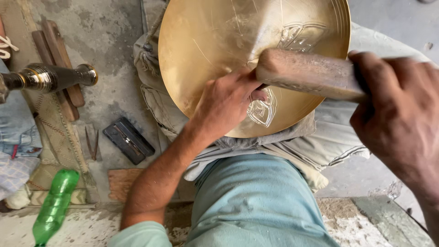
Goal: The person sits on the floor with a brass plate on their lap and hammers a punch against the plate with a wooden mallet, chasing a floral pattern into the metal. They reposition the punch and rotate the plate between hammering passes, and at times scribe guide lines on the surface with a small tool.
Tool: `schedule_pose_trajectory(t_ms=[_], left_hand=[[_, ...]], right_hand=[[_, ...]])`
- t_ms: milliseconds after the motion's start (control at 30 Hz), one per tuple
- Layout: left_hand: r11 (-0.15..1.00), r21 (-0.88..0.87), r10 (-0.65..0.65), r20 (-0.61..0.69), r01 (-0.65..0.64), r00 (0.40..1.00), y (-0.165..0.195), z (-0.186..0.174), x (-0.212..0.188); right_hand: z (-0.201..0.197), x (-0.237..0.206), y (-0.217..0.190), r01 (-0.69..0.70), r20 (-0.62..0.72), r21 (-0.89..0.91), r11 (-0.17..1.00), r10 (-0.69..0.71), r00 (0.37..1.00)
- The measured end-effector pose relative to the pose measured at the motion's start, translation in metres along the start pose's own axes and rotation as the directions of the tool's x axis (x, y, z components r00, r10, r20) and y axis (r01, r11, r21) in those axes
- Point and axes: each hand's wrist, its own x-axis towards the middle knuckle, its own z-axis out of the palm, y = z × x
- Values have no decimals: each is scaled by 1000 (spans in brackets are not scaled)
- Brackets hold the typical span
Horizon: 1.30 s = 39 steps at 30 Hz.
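Left hand (226,103) closed on a small tool, hidden in the fingers, tip pressed to brass plate (215,45) near an engraved motif. Right hand (398,114) gripped tight around wooden mallet (306,73), its head just above the left hand. Plate tilted, propped on cloth (320,142) over the lap. On the floor at left: green bottle (55,206), dark flat case (128,139), small compass (92,142), brass stem (50,77) across wooden sticks (59,50).
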Motion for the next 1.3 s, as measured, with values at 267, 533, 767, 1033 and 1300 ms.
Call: schedule_pose_trajectory(t_ms=[267,533,767,1033,1300], left_hand=[[979,-56,-200,-452,197,869,-2,37,-41],[914,32,-360,-400,405,843,-5,61,-65],[945,-79,-316,-469,317,825,-3,58,-61],[965,2,-234,-439,261,868,0,44,-49],[989,-57,-141,-160,134,977,-10,19,-24]], right_hand=[[-34,47,-30,261,83,-75,962,-255,963],[-44,62,-49,300,156,38,953,-302,940],[-54,71,-60,354,49,32,935,-355,933],[-49,65,-41,204,130,-15,979,-200,971],[-13,-6,0,-4,102,78,997,-4,995]])
